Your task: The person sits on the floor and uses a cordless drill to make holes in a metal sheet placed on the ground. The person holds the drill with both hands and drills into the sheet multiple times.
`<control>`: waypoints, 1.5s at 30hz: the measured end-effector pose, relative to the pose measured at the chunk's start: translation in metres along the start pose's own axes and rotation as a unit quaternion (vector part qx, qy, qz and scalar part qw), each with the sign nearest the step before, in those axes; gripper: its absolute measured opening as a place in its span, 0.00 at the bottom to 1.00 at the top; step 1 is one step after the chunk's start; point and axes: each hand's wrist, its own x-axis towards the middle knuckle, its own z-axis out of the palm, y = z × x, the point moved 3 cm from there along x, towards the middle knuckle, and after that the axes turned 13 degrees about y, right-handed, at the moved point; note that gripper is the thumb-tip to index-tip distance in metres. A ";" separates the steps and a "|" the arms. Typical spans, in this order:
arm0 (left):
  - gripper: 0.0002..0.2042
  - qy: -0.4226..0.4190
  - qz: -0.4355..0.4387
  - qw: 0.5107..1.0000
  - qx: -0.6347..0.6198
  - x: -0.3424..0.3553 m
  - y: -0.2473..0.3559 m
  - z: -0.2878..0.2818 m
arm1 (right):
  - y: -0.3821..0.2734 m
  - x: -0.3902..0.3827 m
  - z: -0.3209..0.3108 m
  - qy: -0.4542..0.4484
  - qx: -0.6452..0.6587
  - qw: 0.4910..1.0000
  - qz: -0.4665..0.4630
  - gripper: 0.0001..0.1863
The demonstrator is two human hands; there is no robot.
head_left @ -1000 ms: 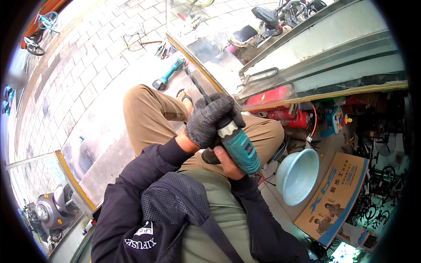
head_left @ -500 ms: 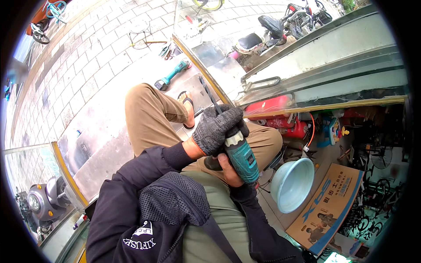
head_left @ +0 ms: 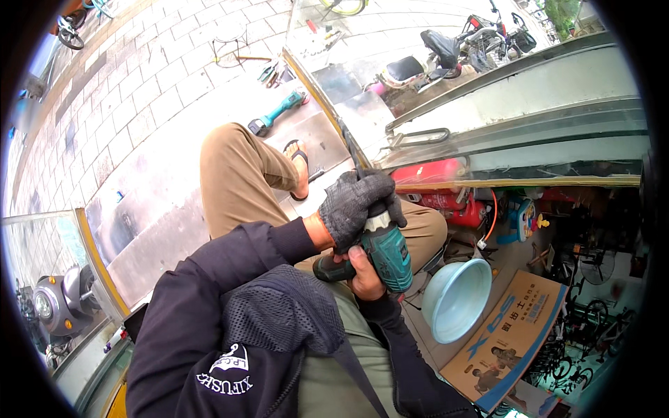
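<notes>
A teal cordless drill (head_left: 388,259) is held over my lap, its black battery end (head_left: 332,268) toward my left. A long dark drill bit (head_left: 352,148) points up and away from its chuck. My left hand (head_left: 354,205), in a dark grey knitted glove, is closed around the front of the drill, where the bit meets the pale chuck ring. My bare right hand (head_left: 365,276) is closed around the drill's handle, its thumb lying along the body. The fingers of the right hand are mostly hidden behind the drill.
Beyond my sandalled foot (head_left: 300,169), a teal angle grinder (head_left: 279,113) lies on the step. To the right are red fire extinguishers (head_left: 456,209), a pale blue basin (head_left: 456,301) and a cardboard sheet (head_left: 503,341). A glass door with a metal handle (head_left: 421,137) stands at the upper right.
The drill has turned slightly, so its bit points more straight ahead and its battery end shows more. Both hands keep their grip. The whole view has shifted a little.
</notes>
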 end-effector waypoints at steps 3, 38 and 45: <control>0.14 0.002 -0.057 0.992 -0.108 0.008 -0.013 -0.007 | -0.001 0.003 0.004 0.032 -0.002 0.999 0.010 0.09; 0.50 0.180 -0.272 0.841 0.431 0.160 -0.171 -0.188 | 0.119 0.274 -0.041 -0.015 -0.648 0.751 0.126 0.24; 0.44 0.152 -0.312 0.779 0.522 0.183 -0.163 -0.199 | 0.169 0.290 -0.061 -0.025 -0.624 0.776 0.094 0.25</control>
